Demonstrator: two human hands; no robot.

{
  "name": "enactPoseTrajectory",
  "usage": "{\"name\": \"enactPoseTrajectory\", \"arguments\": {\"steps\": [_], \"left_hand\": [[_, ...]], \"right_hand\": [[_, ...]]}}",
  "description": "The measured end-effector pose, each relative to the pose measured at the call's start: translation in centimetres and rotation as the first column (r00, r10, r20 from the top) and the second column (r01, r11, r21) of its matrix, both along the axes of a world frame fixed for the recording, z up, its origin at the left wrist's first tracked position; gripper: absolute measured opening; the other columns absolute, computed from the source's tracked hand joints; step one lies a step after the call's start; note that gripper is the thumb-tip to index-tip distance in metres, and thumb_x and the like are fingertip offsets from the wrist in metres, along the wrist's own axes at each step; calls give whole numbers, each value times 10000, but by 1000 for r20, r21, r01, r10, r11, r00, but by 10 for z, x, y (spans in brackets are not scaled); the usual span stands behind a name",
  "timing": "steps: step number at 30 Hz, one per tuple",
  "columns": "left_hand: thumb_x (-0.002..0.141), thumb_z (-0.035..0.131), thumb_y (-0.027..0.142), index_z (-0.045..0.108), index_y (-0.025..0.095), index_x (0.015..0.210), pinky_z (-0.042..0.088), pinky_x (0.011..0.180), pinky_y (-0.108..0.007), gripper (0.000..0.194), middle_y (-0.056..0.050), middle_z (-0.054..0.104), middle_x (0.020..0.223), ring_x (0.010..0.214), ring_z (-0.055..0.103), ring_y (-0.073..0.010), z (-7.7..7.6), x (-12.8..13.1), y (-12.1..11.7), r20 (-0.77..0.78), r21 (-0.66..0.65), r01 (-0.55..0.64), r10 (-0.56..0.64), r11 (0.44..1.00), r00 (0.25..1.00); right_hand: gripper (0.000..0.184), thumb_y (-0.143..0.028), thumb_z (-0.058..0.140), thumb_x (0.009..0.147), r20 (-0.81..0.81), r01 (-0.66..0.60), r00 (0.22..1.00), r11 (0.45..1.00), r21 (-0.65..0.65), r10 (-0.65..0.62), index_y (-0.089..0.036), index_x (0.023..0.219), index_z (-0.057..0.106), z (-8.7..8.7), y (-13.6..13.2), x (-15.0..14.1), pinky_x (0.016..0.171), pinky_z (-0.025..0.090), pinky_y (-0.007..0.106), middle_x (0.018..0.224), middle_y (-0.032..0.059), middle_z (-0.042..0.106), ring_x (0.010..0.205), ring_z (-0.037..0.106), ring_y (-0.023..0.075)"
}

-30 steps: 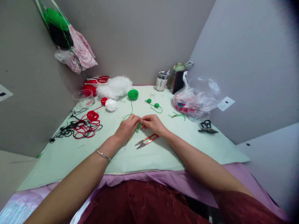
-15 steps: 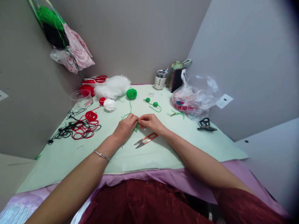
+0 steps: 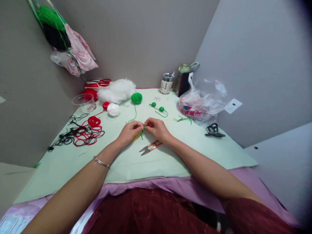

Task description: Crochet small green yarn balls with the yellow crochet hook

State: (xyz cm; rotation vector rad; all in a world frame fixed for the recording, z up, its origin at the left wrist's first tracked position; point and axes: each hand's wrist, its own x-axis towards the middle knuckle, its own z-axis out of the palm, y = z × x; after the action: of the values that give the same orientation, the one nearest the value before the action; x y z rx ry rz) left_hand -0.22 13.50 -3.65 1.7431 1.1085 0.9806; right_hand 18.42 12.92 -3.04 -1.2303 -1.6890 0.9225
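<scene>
Head view: two hands pinch a small green piece [image 3: 143,133] just beyond the snips [image 3: 149,148].
The left hand [image 3: 130,132] and right hand [image 3: 157,128] nearly meet, each with thumb and fingertips closed on the piece; a yellow tool [image 3: 136,136] slants out under the left, its grip unclear. Well beyond the snips sits the green ball [image 3: 136,97], its strand running toward the left hand; left of them lies tangled yarn [image 3: 89,136], right of them a black clip [image 3: 214,129].

Head-worn view, forward and down
</scene>
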Motion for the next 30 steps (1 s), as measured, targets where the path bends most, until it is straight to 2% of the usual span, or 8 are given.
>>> {"name": "enactPoseTrajectory", "arguments": {"steps": [4, 9, 13, 17, 23, 30], "left_hand": [[776, 727, 500, 770, 186, 850, 531, 807, -371, 326, -66, 777, 858, 835, 694, -253, 1, -3, 5, 87, -127, 48, -37, 991, 995], [744, 767, 506, 775, 188, 834, 521, 843, -374, 330, -63, 786, 848, 845, 695, -253, 2, -3, 4, 139, -182, 45, -19, 982, 990], [740, 775, 482, 778, 191, 831, 518, 864, -372, 305, -53, 786, 846, 862, 695, -253, 5, -2, 2, 150, -195, 29, 0, 980, 989], [734, 774, 474, 767, 195, 795, 517, 848, -368, 286, -44, 772, 809, 837, 688, -249, 7, -1, 1, 152, -198, 11, 19, 980, 988], [742, 770, 438, 764, 195, 797, 516, 812, -357, 249, -35, 758, 796, 811, 681, -238, 5, -1, -1, 146, -187, -18, 46, 982, 988], [735, 763, 388, 737, 202, 766, 491, 766, -339, 190, -17, 723, 768, 767, 647, -217, 5, 1, -2, 145, -170, -42, 67, 985, 987]], "right_hand": [[71, -148, 656, 783, 14, 1, 1000, 1000, 4, -1, -209, 792, 691, -3, 0, 1, 663, 463, 262, 666, -40, 656, 666, 597, 142], [72, -187, 652, 845, 18, -23, 1000, 1000, 2, 22, -199, 829, 722, 0, -2, 1, 690, 519, 269, 741, 1, 740, 713, 676, 159], [81, -252, 671, 893, 47, -30, 998, 999, 26, 28, -197, 852, 713, 2, -2, 1, 691, 521, 268, 765, 6, 750, 714, 682, 159], [57, -183, 680, 880, 122, -14, 993, 998, 66, 6, -213, 851, 720, 0, -2, 1, 689, 484, 266, 722, -20, 719, 687, 642, 152], [123, -133, 691, 872, 225, -22, 974, 991, 131, -8, -227, 824, 753, 4, -6, 0, 742, 440, 288, 811, 15, 772, 727, 619, 164], [102, -166, 682, 864, 196, -17, 981, 996, 93, -2, -207, 787, 736, 6, -7, -3, 679, 405, 271, 708, -11, 718, 642, 563, 134]]}}
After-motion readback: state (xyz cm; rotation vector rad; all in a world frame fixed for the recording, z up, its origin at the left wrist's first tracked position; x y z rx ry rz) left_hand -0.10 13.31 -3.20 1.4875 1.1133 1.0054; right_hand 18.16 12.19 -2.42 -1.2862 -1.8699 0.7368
